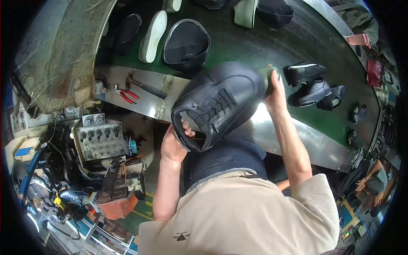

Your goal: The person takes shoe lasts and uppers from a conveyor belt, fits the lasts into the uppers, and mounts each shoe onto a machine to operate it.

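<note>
A black lace-up shoe (225, 93) is held up over the near edge of the bench, its toe toward the upper right. My left hand (172, 144) grips it at the heel collar, with the fingers reaching inside the opening. Beyond the toe, my right hand (276, 93) is closed around an olive-green piece (266, 78). The shoe partly hides that piece, so its kind and whether it touches the shoe cannot be made out.
Red-handled pliers (127, 95) and a hammer (145, 86) lie on the metal ledge. On the green belt (250, 46) are a pale sole (153, 38), a black shoe upper (187, 44) and several black shoes (306, 87). A machine control box (102, 138) stands at left.
</note>
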{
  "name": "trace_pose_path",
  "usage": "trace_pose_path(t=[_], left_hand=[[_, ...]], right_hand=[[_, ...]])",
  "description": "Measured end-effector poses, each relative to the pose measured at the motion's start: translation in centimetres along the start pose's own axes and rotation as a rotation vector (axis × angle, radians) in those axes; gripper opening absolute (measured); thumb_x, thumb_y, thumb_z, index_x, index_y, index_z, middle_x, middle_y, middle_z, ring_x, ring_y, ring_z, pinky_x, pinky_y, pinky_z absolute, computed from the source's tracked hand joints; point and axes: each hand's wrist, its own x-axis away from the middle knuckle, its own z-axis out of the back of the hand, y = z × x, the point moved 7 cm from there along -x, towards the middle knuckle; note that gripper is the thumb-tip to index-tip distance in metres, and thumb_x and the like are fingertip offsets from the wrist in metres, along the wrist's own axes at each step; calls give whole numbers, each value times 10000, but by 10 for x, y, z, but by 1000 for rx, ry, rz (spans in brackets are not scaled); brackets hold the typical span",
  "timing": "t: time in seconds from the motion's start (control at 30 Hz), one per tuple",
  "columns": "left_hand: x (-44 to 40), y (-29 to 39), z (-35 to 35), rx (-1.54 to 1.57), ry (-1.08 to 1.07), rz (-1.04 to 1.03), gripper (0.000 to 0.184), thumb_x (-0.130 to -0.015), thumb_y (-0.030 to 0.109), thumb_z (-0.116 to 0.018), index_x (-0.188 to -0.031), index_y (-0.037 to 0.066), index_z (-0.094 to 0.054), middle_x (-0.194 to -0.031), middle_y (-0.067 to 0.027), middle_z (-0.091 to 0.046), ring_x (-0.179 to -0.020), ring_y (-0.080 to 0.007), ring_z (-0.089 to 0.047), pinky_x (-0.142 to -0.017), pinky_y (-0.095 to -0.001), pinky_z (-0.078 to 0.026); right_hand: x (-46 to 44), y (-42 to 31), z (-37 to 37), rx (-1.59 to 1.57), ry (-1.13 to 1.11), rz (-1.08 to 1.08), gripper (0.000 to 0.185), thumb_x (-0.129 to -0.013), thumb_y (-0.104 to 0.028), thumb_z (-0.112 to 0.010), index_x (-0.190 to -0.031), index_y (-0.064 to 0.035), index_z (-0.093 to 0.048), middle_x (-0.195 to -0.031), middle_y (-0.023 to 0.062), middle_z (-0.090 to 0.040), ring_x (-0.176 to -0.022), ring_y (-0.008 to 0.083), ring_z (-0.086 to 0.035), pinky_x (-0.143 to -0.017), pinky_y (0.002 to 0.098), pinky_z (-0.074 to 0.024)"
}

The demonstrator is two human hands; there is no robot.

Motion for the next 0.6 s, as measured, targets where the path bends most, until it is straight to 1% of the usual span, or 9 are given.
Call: trace_pose_path(t=[0.13, 0.2, 0.23, 0.27, 0.33, 0.37, 0.47, 0.53, 0.6], left_hand=[[4, -13, 1, -25, 60, 17, 205, -920, 81, -570, -1122, 52, -587, -969, -50, -599, -805, -160, -571, -763, -294, -456], [8, -13, 4, -64, 169, -14, 201, -939, 86, -513, -1123, 55, -589, -975, -52, -606, -796, -149, -572, -739, -284, -459], [7, -18, 9, 8, 121, 25, 236, -963, 125, -443, -1129, 42, -589, -1009, -55, -621, -824, -145, -597, -726, -268, -462], [9, -20, 11, 9, 120, 24, 236, -963, 125, -443, -1129, 42, -589, -1009, -55, -621, -824, -145, -597, -726, -268, -462], [9, -23, 16, -33, 184, 30, 301, -984, 184, -400, -1161, 23, -584, -1095, -81, -632, -936, -194, -631, -813, -317, -498], [8, -26, 16, -30, 184, 32, 301, -984, 184, -400, -1161, 23, -584, -1095, -81, -632, -936, -194, -631, -813, -317, -498], [-6, -39, 14, -6, 143, 50, 413, -993, 243, -386, -1293, 3, -537, -1305, -150, -576, -1197, -301, -559, -1054, -447, -430], [-5, -35, 16, 28, 122, 21, 434, -996, 258, -381, -1321, 7, -521, -1331, -154, -560, -1219, -302, -545, -1057, -447, -428], [-3, -31, 22, 86, 178, -20, 434, -998, 263, -379, -1322, 11, -520, -1326, -148, -565, -1211, -300, -550, -1052, -447, -431]], right_hand=[[13, 30, 25, -76, -4, -109, 423, -973, -388, -571, -1271, -91, -530, -1125, 90, -633, -1002, 167, -624, -849, 341, -544], [17, 34, 28, -79, 6, -122, 418, -976, -387, -563, -1258, -79, -538, -1123, 98, -637, -985, 175, -633, -832, 343, -555], [21, 35, 25, -84, 14, -133, 415, -980, -386, -555, -1246, -67, -545, -1120, 106, -640, -969, 182, -642, -815, 345, -565], [25, 35, 21, -83, 13, -133, 415, -980, -386, -555, -1246, -67, -545, -1120, 106, -640, -969, 182, -642, -815, 345, -565], [35, 39, 12, -141, 0, -233, 394, -984, -344, -549, -1236, -43, -555, -1148, 121, -637, -980, 191, -643, -830, 350, -566], [27, 52, 27, -92, -117, -184, 390, -982, -313, -545, -1245, -25, -555, -1174, 129, -633, -1023, 203, -630, -875, 363, -551], [39, 46, 14, -116, -5, -260, 455, -982, -362, -531, -1285, -22, -530, -1215, 130, -614, -1080, 204, -607, -909, 369, -533], [51, 43, 6, -140, 114, -341, 520, -982, -411, -518, -1325, -19, -504, -1256, 131, -594, -1137, 206, -584, -943, 375, -515], [50, 27, -4, 64, 28, -181, 672, -955, -519, -516, -1400, -22, -435, -1330, 138, -546, -1215, 223, -535, -1008, 398, -466]])
